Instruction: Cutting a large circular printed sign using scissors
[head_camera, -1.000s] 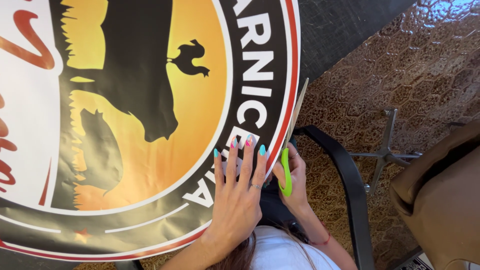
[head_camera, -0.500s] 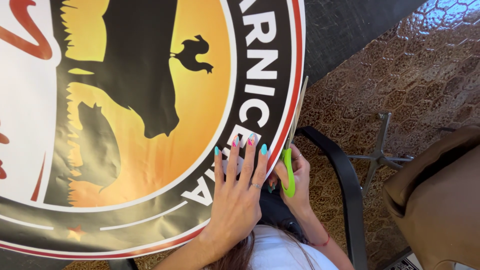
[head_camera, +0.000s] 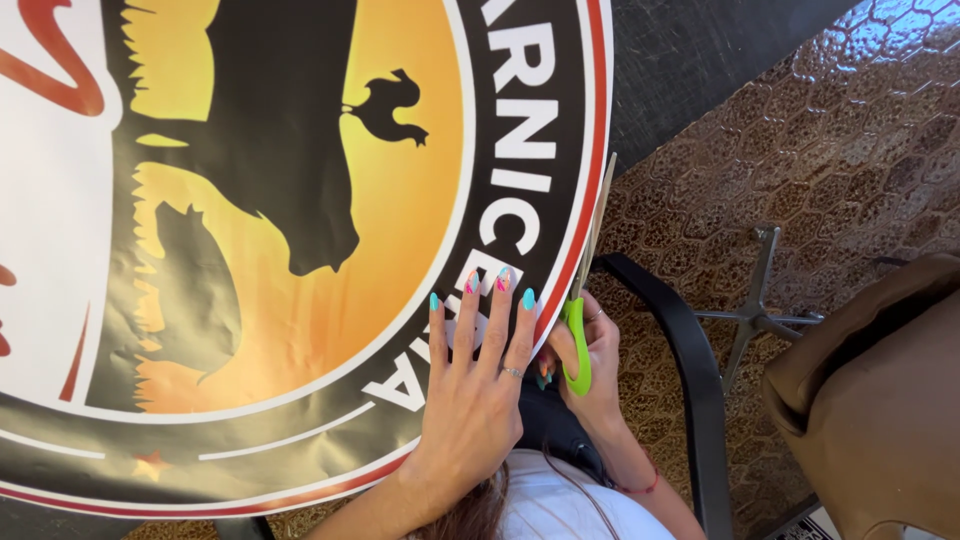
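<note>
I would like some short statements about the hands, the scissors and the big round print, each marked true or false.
1. The left hand lies flat on the round printed sheet, fingers spread. True.
2. The right hand holds scissors with red handles. False: the handles are green.
3. The scissor blades run along the sheet's red outer edge. True.
4. The sheet shows a dark rooster shape on an orange ground. True.
5. The left hand grips the black chair arm. False: it rests on the sheet, apart from the chair arm.
6. The floor is plain white tile. False: it is brown with a honeycomb pattern.
</note>
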